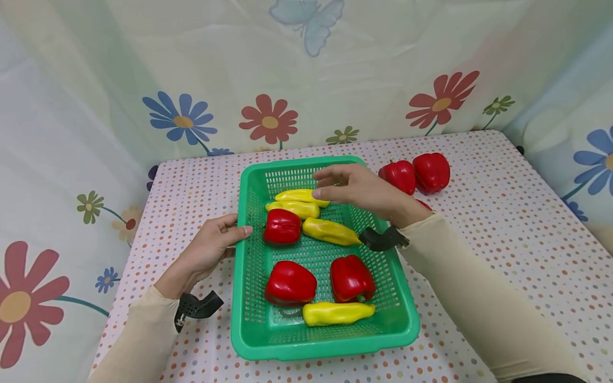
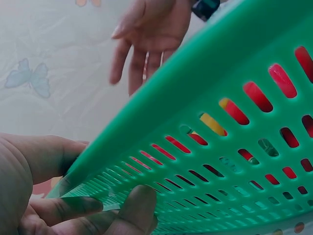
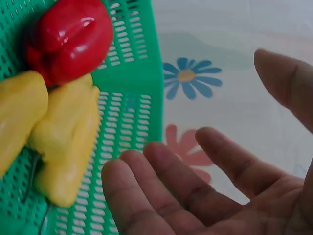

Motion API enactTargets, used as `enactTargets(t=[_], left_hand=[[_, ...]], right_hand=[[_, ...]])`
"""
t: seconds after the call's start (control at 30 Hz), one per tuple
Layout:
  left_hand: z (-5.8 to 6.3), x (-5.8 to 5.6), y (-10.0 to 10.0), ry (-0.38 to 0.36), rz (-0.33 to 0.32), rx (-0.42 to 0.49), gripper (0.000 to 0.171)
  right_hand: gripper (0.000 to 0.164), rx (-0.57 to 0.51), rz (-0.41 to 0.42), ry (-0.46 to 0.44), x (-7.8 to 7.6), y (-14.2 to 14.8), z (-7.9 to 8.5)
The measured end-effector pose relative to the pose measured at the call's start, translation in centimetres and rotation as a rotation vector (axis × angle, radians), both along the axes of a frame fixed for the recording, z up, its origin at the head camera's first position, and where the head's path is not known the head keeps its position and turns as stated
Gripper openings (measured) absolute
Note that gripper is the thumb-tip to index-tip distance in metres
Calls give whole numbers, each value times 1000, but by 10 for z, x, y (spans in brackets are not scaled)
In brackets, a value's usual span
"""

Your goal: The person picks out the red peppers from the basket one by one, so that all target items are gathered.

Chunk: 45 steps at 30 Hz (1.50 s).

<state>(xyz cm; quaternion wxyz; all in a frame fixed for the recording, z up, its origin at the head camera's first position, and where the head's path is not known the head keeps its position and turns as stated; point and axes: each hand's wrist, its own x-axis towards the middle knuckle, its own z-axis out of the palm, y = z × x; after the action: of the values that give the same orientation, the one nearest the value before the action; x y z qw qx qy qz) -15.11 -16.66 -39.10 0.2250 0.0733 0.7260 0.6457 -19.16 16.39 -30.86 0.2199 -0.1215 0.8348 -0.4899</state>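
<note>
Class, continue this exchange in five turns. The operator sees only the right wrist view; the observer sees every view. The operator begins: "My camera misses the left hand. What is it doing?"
Observer: The left hand grips the left rim of the basket.
Operator: Is anything lying outside, to the right?
Observer: Yes, at least two red peppers lie on the table there.
Operator: And what lies nearest the person, inside?
Observer: A yellow pepper, lying crosswise at the near end.

left sleeve (image 1: 136, 338): cream | left wrist mount (image 1: 196, 307): black, perforated, silvery screw (image 1: 180, 320) | right sleeve (image 1: 460, 282): cream | right wrist mount (image 1: 382, 239): black, curved
</note>
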Motion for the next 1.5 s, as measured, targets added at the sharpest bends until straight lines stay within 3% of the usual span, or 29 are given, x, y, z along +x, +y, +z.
enactTargets(t=[0.23,0.53,0.97,1.27,1.5], left_hand=[[0,-1,0,-1,-6,11,52],[2,-2,-1,-13,-2,15,52],[2,-1,0,-4,-11,10,53],[2,0,-1,2,-7,-3,53],[3,0,-1,-3,-9,-2,53]], right_hand=[[56,-17,138,-133,-17,-33,-16],[55,43,205,-192,-27,-58,-31],[61,167,255,-188,-26,-69,-38],[62,251,390,-203,-21,-81,-45],[67,279,409,-194,-18,-84,-47]])
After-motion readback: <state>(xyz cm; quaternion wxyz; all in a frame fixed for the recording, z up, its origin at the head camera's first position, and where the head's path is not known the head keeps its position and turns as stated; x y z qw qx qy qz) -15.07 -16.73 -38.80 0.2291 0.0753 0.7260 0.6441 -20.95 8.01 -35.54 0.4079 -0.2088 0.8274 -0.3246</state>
